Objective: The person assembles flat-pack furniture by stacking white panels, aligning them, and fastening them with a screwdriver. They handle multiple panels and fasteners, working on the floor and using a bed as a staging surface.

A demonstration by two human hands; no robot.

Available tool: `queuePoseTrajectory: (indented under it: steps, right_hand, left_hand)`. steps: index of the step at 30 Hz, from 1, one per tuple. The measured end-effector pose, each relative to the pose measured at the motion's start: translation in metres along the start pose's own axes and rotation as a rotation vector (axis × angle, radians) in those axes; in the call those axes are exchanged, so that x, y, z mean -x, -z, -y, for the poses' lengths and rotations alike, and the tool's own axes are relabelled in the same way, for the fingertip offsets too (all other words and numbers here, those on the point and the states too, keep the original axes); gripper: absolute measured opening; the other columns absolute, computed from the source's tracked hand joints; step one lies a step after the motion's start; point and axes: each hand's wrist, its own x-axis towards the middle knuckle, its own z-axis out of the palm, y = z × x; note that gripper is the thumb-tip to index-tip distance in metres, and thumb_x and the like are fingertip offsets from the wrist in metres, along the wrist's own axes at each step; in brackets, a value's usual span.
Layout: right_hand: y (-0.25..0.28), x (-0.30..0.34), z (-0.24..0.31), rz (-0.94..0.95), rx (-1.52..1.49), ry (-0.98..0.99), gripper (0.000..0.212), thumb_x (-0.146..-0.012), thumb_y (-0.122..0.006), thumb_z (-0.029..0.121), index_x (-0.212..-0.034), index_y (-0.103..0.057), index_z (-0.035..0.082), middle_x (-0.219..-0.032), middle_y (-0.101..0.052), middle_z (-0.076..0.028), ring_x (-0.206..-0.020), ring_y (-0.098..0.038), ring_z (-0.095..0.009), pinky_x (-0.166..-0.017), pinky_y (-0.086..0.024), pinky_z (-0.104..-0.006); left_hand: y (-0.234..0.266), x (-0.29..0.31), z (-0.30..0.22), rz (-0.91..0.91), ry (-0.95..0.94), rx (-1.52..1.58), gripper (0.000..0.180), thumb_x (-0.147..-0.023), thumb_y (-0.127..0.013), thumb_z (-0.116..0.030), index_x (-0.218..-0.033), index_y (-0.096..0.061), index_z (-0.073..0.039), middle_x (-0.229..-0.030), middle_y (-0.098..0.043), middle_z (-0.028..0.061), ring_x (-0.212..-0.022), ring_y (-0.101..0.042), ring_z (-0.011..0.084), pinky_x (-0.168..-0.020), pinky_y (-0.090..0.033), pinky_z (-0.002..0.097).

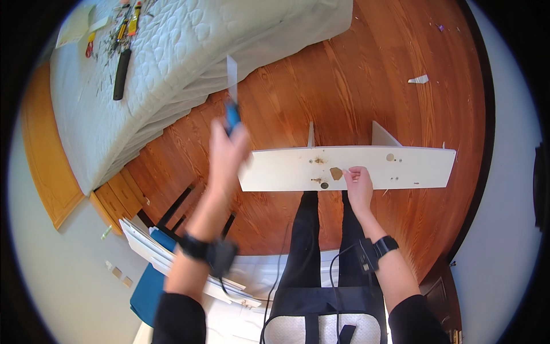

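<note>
A long white board (275,168) lies across in front of my legs, with two white upright pieces (385,135) showing beyond its far edge. Brown bare patches (336,174), small holes and stains mark its face. Raised over the board's left end, my left hand (228,150) grips a blue-handled tool (232,114) with a flat pale blade pointing away from me. Motion blurs that hand, and the tool's exact kind is unclear. My right hand (358,182) is at the board's near edge, fingertips pinched beside the largest brown patch; what they hold cannot be made out.
At the far left, a white quilted mattress (189,40) carries a black-handled tool (122,74), a yellow tube (134,20) and scattered hardware. White panels (154,249) and a blue chair (148,292) stand lower left. A white scrap (419,79) lies on the wooden floor. Cables hang from my wrists.
</note>
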Motion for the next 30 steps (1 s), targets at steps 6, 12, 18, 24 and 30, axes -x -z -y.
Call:
queuePoseTrajectory:
  steps: [6,12,18,24,30]
  right_hand:
    - [-0.003,-0.046,-0.017,-0.109,0.327,-0.276,0.068,-0.061,-0.081,0.050,-0.096,-0.057,-0.003,-0.096,-0.061,-0.020,-0.095,-0.058,-0.035,-0.077,-0.049,-0.0440]
    - [-0.003,-0.054,-0.025,-0.074,0.270,-0.326,0.070,-0.058,-0.083,0.051,-0.092,-0.061,-0.007,-0.098,-0.063,-0.021,-0.099,-0.058,-0.036,-0.081,-0.049,-0.0434]
    - [-0.004,-0.053,-0.023,-0.087,0.275,-0.304,0.070,-0.058,-0.084,0.050,-0.092,-0.062,-0.008,-0.097,-0.064,-0.021,-0.100,-0.058,-0.035,-0.079,-0.050,-0.0434]
    - [-0.005,-0.056,-0.025,-0.060,0.204,-0.368,0.068,-0.058,-0.085,0.047,-0.093,-0.061,-0.007,-0.098,-0.063,-0.023,-0.095,-0.060,-0.034,-0.076,-0.052,-0.0427]
    - [-0.004,-0.055,-0.023,-0.036,0.187,-0.378,0.075,-0.058,-0.085,0.045,-0.104,-0.056,-0.006,-0.107,-0.058,-0.024,-0.093,-0.062,-0.036,-0.075,-0.053,-0.0422]
  left_hand:
    - [-0.055,0.130,0.077,0.163,0.258,-0.462,0.035,-0.087,-0.061,-0.035,-0.097,-0.064,-0.001,-0.066,-0.061,0.0182,-0.062,-0.062,0.0319,-0.059,-0.047,0.0402]
    - [-0.068,0.140,0.095,0.162,0.199,-0.597,0.035,-0.088,-0.059,-0.035,-0.097,-0.065,-0.002,-0.072,-0.063,0.0226,-0.071,-0.062,0.0410,-0.064,-0.049,0.0454]
    - [-0.068,0.135,0.084,0.159,0.183,-0.652,0.035,-0.089,-0.059,-0.033,-0.098,-0.064,0.000,-0.067,-0.062,0.0209,-0.066,-0.062,0.0377,-0.061,-0.048,0.0429]
    - [-0.068,0.133,0.080,0.150,0.246,-0.634,0.036,-0.089,-0.059,-0.033,-0.101,-0.065,0.001,-0.064,-0.061,0.0194,-0.061,-0.063,0.0322,-0.057,-0.046,0.0374]
    - [-0.064,0.128,0.080,0.175,0.080,-0.799,0.038,-0.088,-0.059,-0.035,-0.100,-0.066,0.000,-0.068,-0.062,0.0210,-0.065,-0.063,0.0357,-0.062,-0.048,0.0398]
